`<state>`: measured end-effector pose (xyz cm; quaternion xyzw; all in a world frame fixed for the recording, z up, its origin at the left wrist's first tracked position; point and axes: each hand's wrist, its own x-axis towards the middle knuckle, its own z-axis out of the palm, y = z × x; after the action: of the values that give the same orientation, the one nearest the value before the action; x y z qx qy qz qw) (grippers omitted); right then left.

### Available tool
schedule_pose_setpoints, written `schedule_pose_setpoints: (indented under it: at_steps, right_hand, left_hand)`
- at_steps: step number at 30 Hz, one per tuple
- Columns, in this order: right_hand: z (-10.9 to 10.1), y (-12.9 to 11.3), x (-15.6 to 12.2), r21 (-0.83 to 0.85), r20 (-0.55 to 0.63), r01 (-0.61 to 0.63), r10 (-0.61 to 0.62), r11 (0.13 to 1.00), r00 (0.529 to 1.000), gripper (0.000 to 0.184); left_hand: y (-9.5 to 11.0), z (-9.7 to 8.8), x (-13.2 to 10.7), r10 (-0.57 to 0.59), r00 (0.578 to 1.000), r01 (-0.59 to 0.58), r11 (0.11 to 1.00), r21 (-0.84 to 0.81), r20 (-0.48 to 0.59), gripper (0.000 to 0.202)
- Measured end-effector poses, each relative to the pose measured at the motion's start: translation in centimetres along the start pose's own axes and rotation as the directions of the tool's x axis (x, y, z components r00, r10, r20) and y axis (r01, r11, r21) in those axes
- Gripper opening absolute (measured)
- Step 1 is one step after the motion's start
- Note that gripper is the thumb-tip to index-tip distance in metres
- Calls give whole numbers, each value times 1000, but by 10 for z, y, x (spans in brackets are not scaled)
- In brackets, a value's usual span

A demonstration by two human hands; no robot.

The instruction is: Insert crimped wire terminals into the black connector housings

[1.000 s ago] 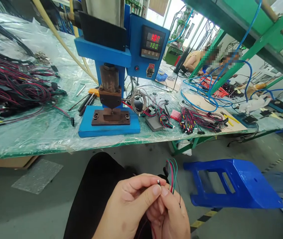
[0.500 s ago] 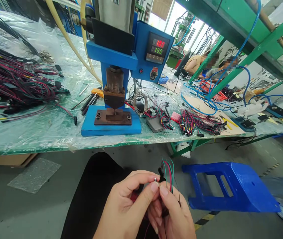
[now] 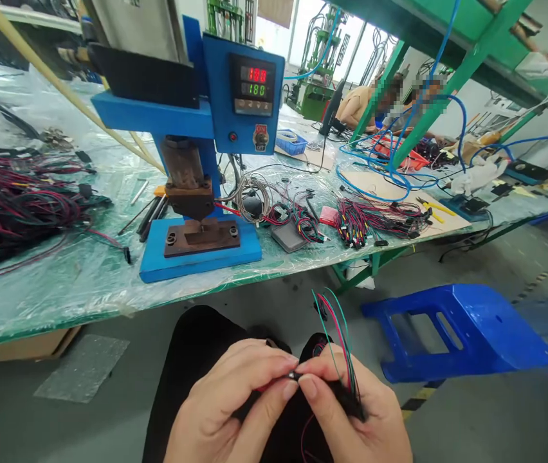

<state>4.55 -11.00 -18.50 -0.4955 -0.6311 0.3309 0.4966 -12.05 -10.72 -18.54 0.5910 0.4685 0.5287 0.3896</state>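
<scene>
My left hand (image 3: 228, 405) and my right hand (image 3: 358, 415) meet low in the picture over my lap, fingertips pinched together on a small dark tube (image 3: 294, 375) at a wire's end. A thin red, green and black wire harness (image 3: 336, 334) loops up out of my right hand, which is closed round it. Both hands are below the table's front edge, in front of the blue press (image 3: 191, 161).
The blue press shows 180 on its display (image 3: 253, 82). A heap of red and black harnesses (image 3: 18, 199) lies at the left, a smaller bundle (image 3: 375, 222) at the right. A blue stool (image 3: 457, 331) lies tipped on the floor. Other people sit at the far end.
My hands have dropped lower and spread a little. The harness loop stands taller out of my right hand. The camera has shifted right, so the press sits further left.
</scene>
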Motion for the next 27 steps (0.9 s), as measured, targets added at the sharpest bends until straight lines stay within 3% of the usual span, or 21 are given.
schedule_pose_setpoints:
  at_steps: [4,10,18,27]
  right_hand:
    - [-3,0,1,-26,24,32,-32,999,999,12]
    - [-6,2,3,-18,6,45,-45,999,999,15]
    - [-5,8,-1,-9,41,-21,22,1000,999,16]
    - [-3,6,2,39,-42,51,-49,998,998,11]
  left_hand:
    - [1,2,1,53,999,-52,996,69,-12,29]
    - [-1,3,3,220,972,-231,956,182,82,40]
    - [4,7,2,169,982,-183,957,224,79,38]
    - [8,13,-1,236,971,-236,936,261,30,43]
